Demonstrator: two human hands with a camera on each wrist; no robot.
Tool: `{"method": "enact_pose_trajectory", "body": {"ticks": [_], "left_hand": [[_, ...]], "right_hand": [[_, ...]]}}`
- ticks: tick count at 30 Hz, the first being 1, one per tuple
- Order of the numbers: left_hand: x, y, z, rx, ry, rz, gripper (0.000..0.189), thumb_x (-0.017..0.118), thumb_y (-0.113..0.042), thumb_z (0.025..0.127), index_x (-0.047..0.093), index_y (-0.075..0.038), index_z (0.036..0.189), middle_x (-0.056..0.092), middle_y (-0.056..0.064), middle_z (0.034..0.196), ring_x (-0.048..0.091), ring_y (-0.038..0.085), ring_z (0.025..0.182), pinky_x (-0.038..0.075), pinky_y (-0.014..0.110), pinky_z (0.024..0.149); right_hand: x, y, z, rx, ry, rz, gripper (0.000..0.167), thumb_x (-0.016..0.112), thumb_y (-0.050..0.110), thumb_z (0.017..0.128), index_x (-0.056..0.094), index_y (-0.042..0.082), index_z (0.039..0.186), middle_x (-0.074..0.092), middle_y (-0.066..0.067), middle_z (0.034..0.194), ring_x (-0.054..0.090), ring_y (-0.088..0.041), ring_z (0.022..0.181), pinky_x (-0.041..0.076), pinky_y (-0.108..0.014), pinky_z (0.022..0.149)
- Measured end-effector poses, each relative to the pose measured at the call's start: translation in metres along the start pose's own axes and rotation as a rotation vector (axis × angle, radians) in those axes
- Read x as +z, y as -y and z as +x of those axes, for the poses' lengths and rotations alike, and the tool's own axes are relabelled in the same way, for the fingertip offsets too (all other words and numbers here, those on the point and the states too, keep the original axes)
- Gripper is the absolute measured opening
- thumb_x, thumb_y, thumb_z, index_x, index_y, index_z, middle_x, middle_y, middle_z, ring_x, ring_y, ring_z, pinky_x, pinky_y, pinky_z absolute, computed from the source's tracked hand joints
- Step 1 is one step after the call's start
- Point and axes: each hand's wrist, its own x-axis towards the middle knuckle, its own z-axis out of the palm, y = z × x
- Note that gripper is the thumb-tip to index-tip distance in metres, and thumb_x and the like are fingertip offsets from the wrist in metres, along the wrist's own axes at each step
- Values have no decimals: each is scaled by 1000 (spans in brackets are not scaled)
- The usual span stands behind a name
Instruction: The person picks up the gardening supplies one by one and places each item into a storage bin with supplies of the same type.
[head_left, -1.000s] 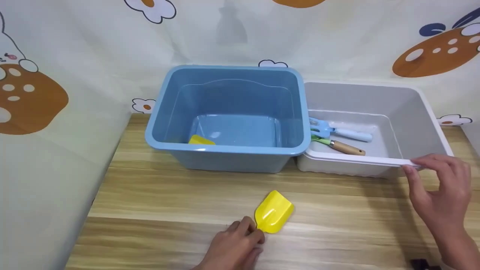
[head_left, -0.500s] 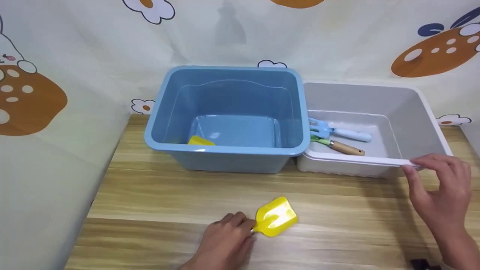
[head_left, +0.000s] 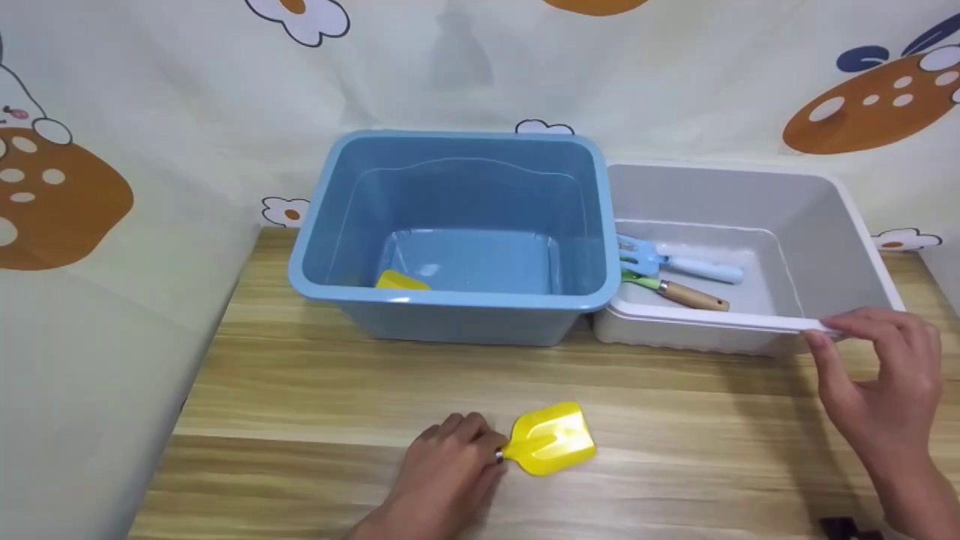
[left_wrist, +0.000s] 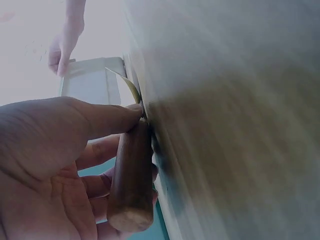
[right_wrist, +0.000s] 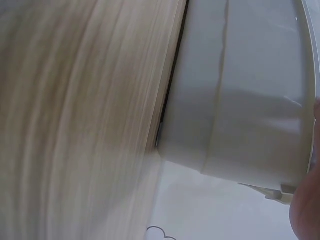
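A small hand shovel with a yellow blade (head_left: 553,441) lies low over the wooden table, its blade pointing right. My left hand (head_left: 448,469) grips it near the metal collar. In the left wrist view its brown wooden handle (left_wrist: 131,180) runs along the fingers, with the thumb pressed at its upper end. My right hand (head_left: 889,367) pinches the front rim of the grey bin (head_left: 817,217) near its right corner. Inside that bin lie a light blue slotted tool (head_left: 705,269) and a green tool with a wooden handle (head_left: 694,296), their heads partly hidden by the blue bin.
Left of the grey bin stands a deeper blue bin (head_left: 450,300), overlapping its edge in the head view. A yellow piece (head_left: 401,281) shows inside it, mostly hidden by the front wall. Patterned cloth (head_left: 465,67) hangs behind and at the left. A black object (head_left: 840,527) sits at the bottom right.
My left hand has drawn slightly left and turned the shovel, so the blade swung from pointing up and right to nearly straight right. The right hand has stayed on the grey rim.
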Motion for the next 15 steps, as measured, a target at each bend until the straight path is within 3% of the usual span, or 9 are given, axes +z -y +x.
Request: {"method": "enact_pose_trajectory", "body": {"ticks": [4,7,11,15], "left_hand": [[0,1,0,11,-39,34,16,78,-24,96,79,-21,112,68,-6,102,59,13,90,53,31,78],[-1,1,2,11,-45,75,16,78,-24,95,80,-22,111,68,-5,102,59,14,92,52,34,80],[-4,2,4,0,5,87,19,78,-23,95,80,-22,114,67,-5,103,58,15,94,51,38,82],[-6,2,6,-14,41,98,23,78,-17,95,79,-23,116,66,-5,107,58,17,99,51,40,84]], "right_hand": [[-1,0,0,-2,11,10,67,74,51,97,69,-15,92,63,23,109,45,12,112,27,-17,101],[0,0,1,-4,-2,14,65,75,50,97,69,-15,91,68,10,103,46,12,111,28,-17,101],[0,3,1,-5,-28,20,64,75,48,97,68,-16,90,70,-9,96,46,11,111,28,-17,100],[1,5,1,-4,-41,27,64,76,47,97,68,-16,90,69,-14,95,46,11,110,28,-17,99]]}}
